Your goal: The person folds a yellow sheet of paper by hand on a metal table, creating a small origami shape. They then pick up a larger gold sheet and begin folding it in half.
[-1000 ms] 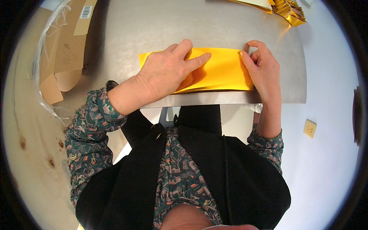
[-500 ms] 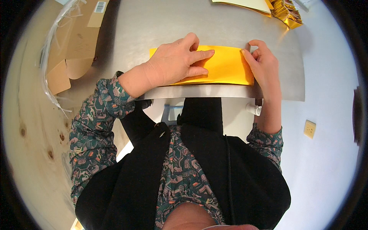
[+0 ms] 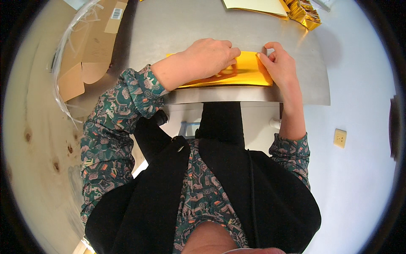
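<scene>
A shiny gold foil sheet [image 3: 253,70] lies lengthwise along the near edge of the metal table. My left hand [image 3: 207,57] is over its left and middle part, with the fingers curled down and closed. Whatever the fingertips hold, if anything, is hidden. The hand is reflected in the foil. At the sheet's far right corner, my right hand [image 3: 281,65] pinches the edge, thumb on top and forefinger bent over beyond it.
An opened cardboard box [image 3: 95,46] with clear plastic wrap [image 3: 59,63] stands at the left. Cream paper [image 3: 258,5] and a bundle of folded gold foil [image 3: 305,16] lie at the far right. A wall outlet [image 3: 340,138] is on the right.
My left hand's stretched fingers have curled in, and the hand has shifted slightly up and right. The foil now shows strong reflections. My right hand stays at the corner; the whole view has shifted slightly.
</scene>
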A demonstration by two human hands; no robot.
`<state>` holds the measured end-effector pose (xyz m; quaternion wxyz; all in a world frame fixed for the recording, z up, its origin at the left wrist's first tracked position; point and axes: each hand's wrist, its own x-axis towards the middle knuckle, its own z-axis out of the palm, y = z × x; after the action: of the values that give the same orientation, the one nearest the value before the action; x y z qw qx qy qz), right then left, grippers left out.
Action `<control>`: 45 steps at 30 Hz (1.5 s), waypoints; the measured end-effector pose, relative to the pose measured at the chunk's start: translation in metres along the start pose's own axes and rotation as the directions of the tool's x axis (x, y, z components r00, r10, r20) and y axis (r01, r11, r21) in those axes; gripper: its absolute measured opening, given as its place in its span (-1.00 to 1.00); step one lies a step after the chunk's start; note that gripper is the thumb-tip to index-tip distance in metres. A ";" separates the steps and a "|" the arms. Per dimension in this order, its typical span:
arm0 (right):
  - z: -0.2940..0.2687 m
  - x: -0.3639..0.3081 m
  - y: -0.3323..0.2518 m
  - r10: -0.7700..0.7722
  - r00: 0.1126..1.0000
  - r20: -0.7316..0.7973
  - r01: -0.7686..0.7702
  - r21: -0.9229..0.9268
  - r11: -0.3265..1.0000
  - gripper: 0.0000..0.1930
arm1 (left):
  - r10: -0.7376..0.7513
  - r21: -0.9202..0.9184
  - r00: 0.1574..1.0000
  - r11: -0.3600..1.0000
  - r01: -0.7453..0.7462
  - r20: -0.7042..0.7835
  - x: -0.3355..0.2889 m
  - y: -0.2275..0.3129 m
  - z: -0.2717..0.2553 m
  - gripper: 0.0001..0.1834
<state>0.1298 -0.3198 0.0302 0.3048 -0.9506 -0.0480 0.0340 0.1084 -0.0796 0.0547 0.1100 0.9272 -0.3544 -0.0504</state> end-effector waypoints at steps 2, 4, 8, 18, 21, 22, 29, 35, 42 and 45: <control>0.001 0.001 -0.004 0.006 1.000 -0.003 -0.006 -0.011 1.000 -0.67 | 0.025 -0.053 0.999 0.998 -0.028 -0.046 -0.001 -0.003 0.002 -0.60; 0.004 0.001 -0.008 0.012 1.000 0.002 -0.012 -0.024 1.000 -0.67 | -0.001 0.020 1.000 1.000 0.000 0.011 -0.002 -0.005 0.005 -0.56; 0.007 0.003 -0.012 0.008 1.000 0.006 -0.007 -0.046 0.999 -0.65 | -0.063 0.040 0.998 0.997 0.062 0.027 -0.009 -0.008 0.011 -0.50; 0.003 -0.002 -0.029 -0.077 0.993 -0.091 0.061 -0.171 0.983 -0.73 | -0.110 0.013 0.994 0.994 0.110 -0.007 -0.016 -0.011 0.021 -0.41; 0.005 -0.016 -0.046 -0.464 0.845 -0.267 0.415 -0.220 0.883 -0.79 | -0.121 0.013 0.993 0.993 0.121 -0.007 -0.016 -0.012 0.022 -0.45; 0.008 -0.023 -0.053 -0.494 0.837 -0.236 0.475 -0.134 0.869 -0.80 | -0.131 0.014 0.991 0.991 0.131 0.001 -0.016 -0.012 0.022 -0.46; 0.052 -0.071 -0.072 -0.321 0.943 -0.084 0.329 0.103 0.939 -0.68 | -0.157 0.014 0.985 0.988 0.156 0.078 -0.009 -0.014 0.023 -0.38; 0.068 -0.090 -0.057 -0.465 0.881 -0.089 0.444 -0.188 0.876 -0.40 | -0.094 -0.002 0.995 0.996 0.094 -0.026 -0.011 -0.013 0.027 -0.31; 0.062 -0.096 -0.037 -0.441 0.897 -0.017 0.423 -0.259 0.868 -0.32 | -0.111 0.008 0.994 0.994 0.111 0.014 -0.011 -0.014 0.022 -0.14; 0.051 -0.103 -0.021 -0.418 0.908 -0.027 0.385 -0.340 0.858 -0.33 | -0.105 0.012 0.994 0.994 0.104 0.027 -0.010 -0.013 0.020 -0.10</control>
<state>0.0210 -0.2849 0.0053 0.1454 -0.9573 -0.2347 -0.0860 0.1056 -0.0671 0.0321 0.0974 0.9443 -0.3071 -0.0670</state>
